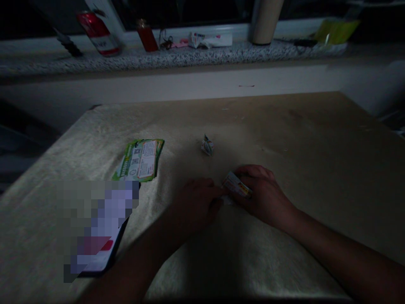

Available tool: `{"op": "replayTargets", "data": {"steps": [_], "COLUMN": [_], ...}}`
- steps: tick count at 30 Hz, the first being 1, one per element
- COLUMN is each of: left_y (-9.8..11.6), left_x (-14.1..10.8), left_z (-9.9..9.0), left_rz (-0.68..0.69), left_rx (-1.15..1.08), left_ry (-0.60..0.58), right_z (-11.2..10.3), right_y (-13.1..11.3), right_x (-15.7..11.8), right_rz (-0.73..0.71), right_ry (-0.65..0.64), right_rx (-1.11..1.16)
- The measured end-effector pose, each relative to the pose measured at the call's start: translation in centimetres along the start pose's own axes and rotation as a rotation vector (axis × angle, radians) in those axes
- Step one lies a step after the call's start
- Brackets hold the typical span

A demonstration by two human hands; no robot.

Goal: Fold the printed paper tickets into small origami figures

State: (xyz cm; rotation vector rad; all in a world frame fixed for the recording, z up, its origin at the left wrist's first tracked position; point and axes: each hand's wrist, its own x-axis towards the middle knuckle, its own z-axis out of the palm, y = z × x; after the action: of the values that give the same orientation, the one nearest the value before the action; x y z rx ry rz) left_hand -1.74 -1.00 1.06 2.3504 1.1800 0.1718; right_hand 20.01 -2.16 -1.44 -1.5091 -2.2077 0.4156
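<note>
My right hand (264, 192) is closed around a small folded piece of printed paper (237, 185), white with red and yellow print. My left hand (198, 202) reaches in from the other side, its fingers curled and the fingertips at the paper's left end. Dim light makes the exact grip of the left fingers hard to see. Beyond both hands, a small folded paper shape (207, 146) with pointed tips stands on the cloth-like tabletop (316, 177). To the left lies a stack of green printed leaflets (141, 160).
A phone with a lit, blurred-out screen (101, 240) lies by my left forearm. Along the stone windowsill (177, 59) behind the table stand a red can (99, 36), a reddish bottle (147, 37), a crumpled white tube (210, 40), a beige cylinder (267, 21) and a yellow item (337, 31).
</note>
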Motion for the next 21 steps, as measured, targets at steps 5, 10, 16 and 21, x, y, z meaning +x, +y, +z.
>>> {"op": "replayTargets", "data": {"steps": [5,10,16,21], "left_y": [0.2,0.1,0.0,0.1], "left_x": [0.0,0.1,-0.1,-0.1], "left_z": [-0.1,-0.1,-0.1,-0.2], "left_rz": [0.011,-0.005,-0.02,-0.034], "left_rx": [0.084,0.116,0.12,0.108], "left_ry": [-0.002,-0.003,-0.007,-0.005], "right_z": [0.0,0.0,-0.6,-1.3], "right_y": [-0.3,-0.8,0.0,0.8], "right_x": [-0.1,0.0,0.1,-0.4], "right_rz": [0.016,0.035,0.009,-0.004], "right_ry": [0.002,-0.002,-0.079,-0.086], "right_rx": [-0.008,-0.048,-0.048,-0.054]}}
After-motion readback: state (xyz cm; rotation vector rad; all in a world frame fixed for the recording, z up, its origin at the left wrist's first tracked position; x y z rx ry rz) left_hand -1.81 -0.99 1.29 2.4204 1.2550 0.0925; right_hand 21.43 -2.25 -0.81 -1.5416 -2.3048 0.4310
